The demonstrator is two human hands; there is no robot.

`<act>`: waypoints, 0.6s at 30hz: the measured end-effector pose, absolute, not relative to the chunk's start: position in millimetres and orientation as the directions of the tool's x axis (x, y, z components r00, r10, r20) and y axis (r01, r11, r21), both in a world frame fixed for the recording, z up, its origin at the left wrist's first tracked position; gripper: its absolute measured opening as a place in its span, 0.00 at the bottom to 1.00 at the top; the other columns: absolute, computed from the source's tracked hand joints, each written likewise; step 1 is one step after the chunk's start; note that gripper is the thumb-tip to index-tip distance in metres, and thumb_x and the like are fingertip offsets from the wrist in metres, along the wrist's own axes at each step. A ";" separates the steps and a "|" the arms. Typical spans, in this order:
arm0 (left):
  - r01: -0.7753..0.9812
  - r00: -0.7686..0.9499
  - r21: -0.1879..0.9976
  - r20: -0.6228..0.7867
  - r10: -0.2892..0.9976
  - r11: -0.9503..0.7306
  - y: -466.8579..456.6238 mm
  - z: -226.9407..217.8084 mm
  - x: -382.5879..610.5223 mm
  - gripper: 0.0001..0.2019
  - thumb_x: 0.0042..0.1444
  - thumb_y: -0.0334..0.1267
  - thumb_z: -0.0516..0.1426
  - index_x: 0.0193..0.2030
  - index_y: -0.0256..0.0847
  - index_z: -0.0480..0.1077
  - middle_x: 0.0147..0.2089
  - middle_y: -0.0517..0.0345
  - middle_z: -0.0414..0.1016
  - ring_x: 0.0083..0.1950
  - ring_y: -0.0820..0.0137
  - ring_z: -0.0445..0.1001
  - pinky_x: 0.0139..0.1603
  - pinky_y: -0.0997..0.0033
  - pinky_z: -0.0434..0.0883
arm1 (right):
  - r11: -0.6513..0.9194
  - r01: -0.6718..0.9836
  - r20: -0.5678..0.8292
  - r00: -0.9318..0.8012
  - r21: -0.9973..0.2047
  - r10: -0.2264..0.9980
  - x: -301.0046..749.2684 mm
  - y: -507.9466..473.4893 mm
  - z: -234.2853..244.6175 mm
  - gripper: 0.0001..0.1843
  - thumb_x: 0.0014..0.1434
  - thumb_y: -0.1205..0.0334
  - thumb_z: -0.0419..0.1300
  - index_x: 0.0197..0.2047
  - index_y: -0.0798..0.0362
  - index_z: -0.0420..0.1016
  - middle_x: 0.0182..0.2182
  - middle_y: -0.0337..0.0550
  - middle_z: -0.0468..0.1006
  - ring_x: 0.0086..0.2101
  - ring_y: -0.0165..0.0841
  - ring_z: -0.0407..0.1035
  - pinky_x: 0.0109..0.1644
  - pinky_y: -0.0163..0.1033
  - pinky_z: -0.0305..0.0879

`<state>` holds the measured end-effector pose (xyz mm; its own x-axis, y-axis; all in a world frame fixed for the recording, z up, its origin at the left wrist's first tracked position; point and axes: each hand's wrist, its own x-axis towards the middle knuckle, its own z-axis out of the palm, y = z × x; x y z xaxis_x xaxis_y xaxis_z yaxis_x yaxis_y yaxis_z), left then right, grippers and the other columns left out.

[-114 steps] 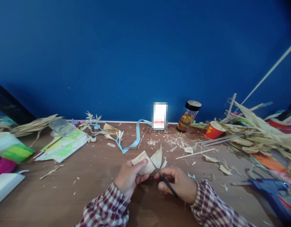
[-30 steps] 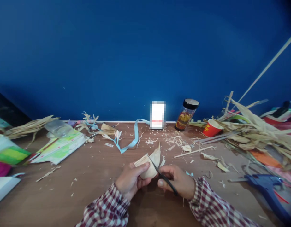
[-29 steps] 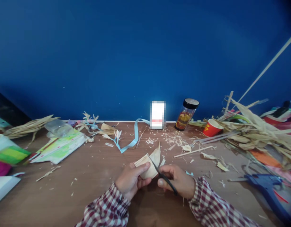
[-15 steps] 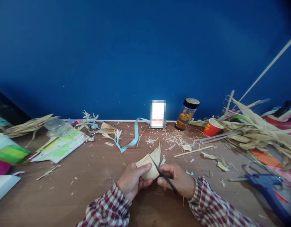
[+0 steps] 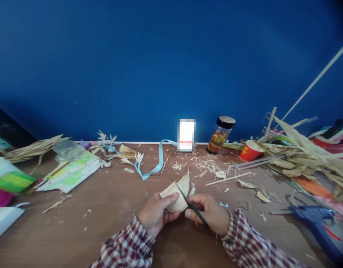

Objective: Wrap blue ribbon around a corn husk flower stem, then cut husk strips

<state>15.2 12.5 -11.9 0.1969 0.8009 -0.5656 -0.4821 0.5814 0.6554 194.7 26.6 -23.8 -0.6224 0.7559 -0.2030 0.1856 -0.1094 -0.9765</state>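
Pinched between the thumb and fingers of my left hand (image 5: 159, 211) is a pale dried corn husk (image 5: 183, 186), its pointed tip turned away from me. My right hand (image 5: 212, 214) grips a pair of dark scissors (image 5: 198, 214). The blades lie across the husk at a slant, pointing up and left; whether they are cutting into it I cannot tell. Part of the handle is hidden by my right fingers. Beyond the husk, a light blue ribbon (image 5: 160, 158) runs along the table to small pale husk petals (image 5: 138, 159).
Husk shavings (image 5: 202, 162) litter the table (image 5: 104, 230). At the back stand a lidded jar (image 5: 218, 137) and a red paper cup (image 5: 251, 150). Dried husks (image 5: 305, 158) pile up on the right, above a blue glue gun (image 5: 313, 219). Painted paper (image 5: 68, 176) lies to the left.
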 end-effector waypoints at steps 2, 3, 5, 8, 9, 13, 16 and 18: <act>-0.473 0.206 0.659 -0.563 0.800 0.585 12.3 -11.4 15.3 0.11 0.45 0.32 0.62 0.37 0.31 0.72 0.29 0.50 0.76 0.27 0.71 0.75 0.22 0.80 0.73 | -0.112 0.199 -0.213 -0.620 -0.974 0.755 193.9 26.0 -25.7 0.16 0.48 0.53 0.63 0.35 0.57 0.73 0.19 0.34 0.65 0.19 0.23 0.58 0.21 0.28 0.52; -0.468 0.208 0.660 -0.564 0.799 0.587 12.4 -11.3 15.5 0.12 0.45 0.32 0.62 0.37 0.31 0.71 0.29 0.50 0.76 0.27 0.72 0.75 0.22 0.80 0.73 | -0.118 0.202 -0.219 -0.613 -0.972 0.759 193.3 25.9 -26.8 0.16 0.48 0.53 0.63 0.35 0.57 0.73 0.19 0.34 0.65 0.18 0.23 0.58 0.21 0.28 0.52; -0.460 0.208 0.666 -0.561 0.801 0.586 12.9 -11.5 16.0 0.12 0.46 0.33 0.62 0.39 0.31 0.71 0.30 0.50 0.76 0.26 0.73 0.75 0.23 0.81 0.73 | -0.138 0.204 -0.233 -0.580 -0.969 0.781 192.4 26.7 -28.0 0.16 0.48 0.53 0.62 0.35 0.57 0.71 0.19 0.34 0.65 0.18 0.23 0.59 0.21 0.29 0.53; -0.460 0.162 0.693 -0.549 0.820 0.555 15.8 -11.6 15.1 0.12 0.46 0.33 0.62 0.39 0.32 0.71 0.30 0.51 0.76 0.26 0.74 0.74 0.23 0.80 0.73 | -0.118 0.255 -0.231 -0.479 -0.960 0.847 195.4 32.1 -23.9 0.19 0.49 0.52 0.60 0.41 0.55 0.67 0.19 0.33 0.67 0.19 0.25 0.61 0.23 0.30 0.55; -0.467 0.128 0.705 -0.544 0.829 0.534 17.4 -11.4 13.8 0.12 0.47 0.34 0.62 0.39 0.33 0.71 0.30 0.52 0.76 0.26 0.74 0.74 0.24 0.79 0.73 | -0.082 0.309 -0.217 -0.435 -0.948 0.874 198.6 35.1 -20.8 0.21 0.49 0.53 0.60 0.44 0.54 0.64 0.18 0.33 0.68 0.19 0.26 0.61 0.23 0.31 0.55; -0.502 -0.035 0.763 -0.488 0.872 0.407 25.0 -9.1 4.3 0.11 0.48 0.33 0.60 0.40 0.35 0.71 0.34 0.53 0.76 0.28 0.74 0.74 0.27 0.77 0.75 | 0.141 0.703 -0.006 -0.203 -0.697 0.979 222.7 49.4 -6.4 0.20 0.46 0.54 0.62 0.42 0.49 0.62 0.20 0.33 0.70 0.21 0.30 0.63 0.25 0.33 0.53; -0.500 -0.139 0.815 -0.409 0.902 0.292 29.1 -7.6 -2.4 0.09 0.50 0.30 0.58 0.40 0.36 0.71 0.36 0.54 0.75 0.30 0.74 0.74 0.29 0.77 0.75 | 0.147 0.914 0.137 -0.102 -0.379 0.985 244.5 57.9 -1.0 0.21 0.41 0.54 0.65 0.39 0.47 0.65 0.25 0.36 0.72 0.29 0.35 0.66 0.28 0.34 0.53; -0.484 -0.185 0.842 -0.366 0.912 0.240 30.2 -7.1 -4.6 0.08 0.51 0.27 0.57 0.39 0.36 0.70 0.36 0.55 0.75 0.30 0.76 0.73 0.28 0.78 0.75 | 0.148 0.945 0.148 -0.108 -0.292 0.983 255.7 61.7 -0.6 0.23 0.39 0.55 0.66 0.39 0.47 0.66 0.26 0.38 0.73 0.31 0.37 0.66 0.30 0.35 0.54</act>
